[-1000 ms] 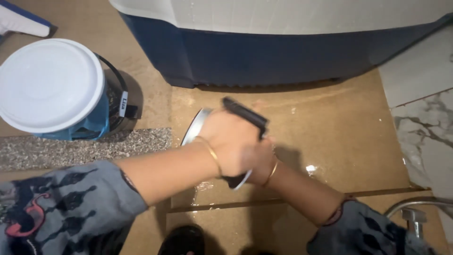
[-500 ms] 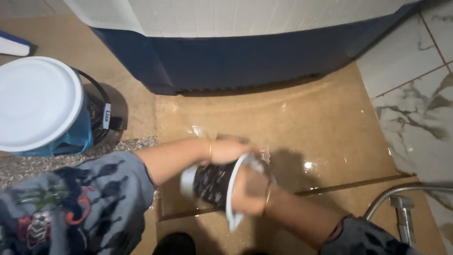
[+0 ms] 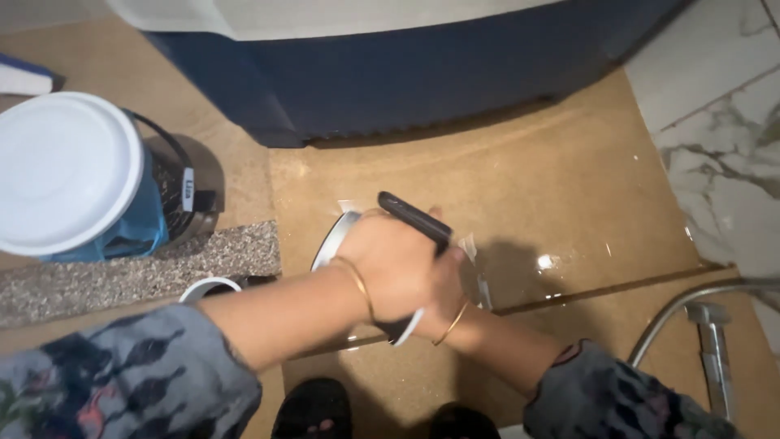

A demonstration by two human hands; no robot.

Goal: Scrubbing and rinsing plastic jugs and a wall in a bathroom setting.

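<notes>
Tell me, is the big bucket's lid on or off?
On. The white lid sits flat over the bucket, covering its whole top.

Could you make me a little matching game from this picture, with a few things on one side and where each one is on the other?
Things
1. round white plastic lid on the bucket
2. black-handled metal pan
3. curved silver metal hose
4. big dark blue tub

Places
A. at the top of the view, standing on the wet brown floor
B. in the lower right corner
C. on the left side
D. in the middle, gripped by the left hand and the right hand

Pairs: 1-C, 2-D, 3-B, 4-A
</notes>
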